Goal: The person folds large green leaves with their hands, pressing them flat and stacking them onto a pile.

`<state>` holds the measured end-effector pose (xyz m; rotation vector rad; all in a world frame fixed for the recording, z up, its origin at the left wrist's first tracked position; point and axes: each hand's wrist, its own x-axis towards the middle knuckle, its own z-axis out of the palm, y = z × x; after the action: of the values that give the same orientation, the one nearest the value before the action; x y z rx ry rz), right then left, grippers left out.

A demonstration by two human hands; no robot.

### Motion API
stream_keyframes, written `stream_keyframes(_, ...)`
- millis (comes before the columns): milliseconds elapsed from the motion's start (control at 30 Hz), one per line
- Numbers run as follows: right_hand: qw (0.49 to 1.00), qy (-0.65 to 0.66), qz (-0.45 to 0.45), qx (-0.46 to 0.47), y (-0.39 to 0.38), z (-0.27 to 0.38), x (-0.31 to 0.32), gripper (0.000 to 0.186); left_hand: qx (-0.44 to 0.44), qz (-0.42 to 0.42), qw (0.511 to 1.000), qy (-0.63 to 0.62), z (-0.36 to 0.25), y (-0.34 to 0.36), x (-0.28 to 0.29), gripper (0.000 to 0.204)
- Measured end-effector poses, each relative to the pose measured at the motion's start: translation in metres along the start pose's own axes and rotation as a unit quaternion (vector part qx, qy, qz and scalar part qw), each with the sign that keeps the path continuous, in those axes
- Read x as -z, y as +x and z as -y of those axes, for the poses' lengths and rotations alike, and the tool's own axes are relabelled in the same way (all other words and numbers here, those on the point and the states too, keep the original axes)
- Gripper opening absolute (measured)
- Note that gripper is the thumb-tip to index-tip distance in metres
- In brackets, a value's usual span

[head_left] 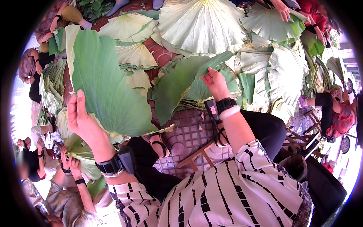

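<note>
A large green lotus leaf (109, 83) is raised at the left, one pale edge turned up. My left hand (81, 115) grips it by its lower left edge, thumb against the green face. Ahead of my knees lies a pile of lotus leaves (174, 85), dark green on top. My right hand (216, 84) has its fingers pinched on a lotus leaf (206, 70) lifted from this pile, folding its edge upward. Part of that leaf is hidden behind my fingers.
Pale lotus leaves (202, 26) lie spread over the paving ahead, with more piled (287, 72) at the right. A wooden stool (196, 157) is by my legs. Several people sit around; a co-worker's hands (71, 166) hold a leaf at the lower left.
</note>
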<state>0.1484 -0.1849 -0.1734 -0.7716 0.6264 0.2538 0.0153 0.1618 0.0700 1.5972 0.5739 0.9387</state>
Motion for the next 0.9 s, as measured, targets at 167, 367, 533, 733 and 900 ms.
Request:
stream_keyframes(167, 0.997, 0.046, 0.046, 0.04, 0.005, 0.011, 0.011, 0.005, -0.006, -0.002, 1.0, 0.01, -0.003, -0.002, -0.001, 0.016)
stream_keyframes(367, 0.991, 0.041, -0.13, -0.018, 0.034, -0.017, 0.112, 0.013, 0.003, -0.002, 1.0, -0.003, -0.007, -0.005, -0.004, 0.016)
stream_keyframes(533, 0.969, -0.053, -0.239, 0.022, 0.044, -0.039, 0.145, 0.02, -0.005, -0.001, 1.0, 0.0, -0.005, -0.005, 0.0, 0.015)
stream_keyframes(733, 0.853, -0.346, -0.374, 0.11, 0.041, -0.048, 0.144, 0.037, -0.012, -0.002, 1.0, -0.011, -0.003, -0.004, 0.003, 0.015)
stream_keyframes(900, 0.904, -0.352, -0.166, 0.177, -0.009, -0.014, 0.058, 0.036, -0.018, 0.0, 1.0, -0.019, -0.003, -0.007, -0.008, 0.014)
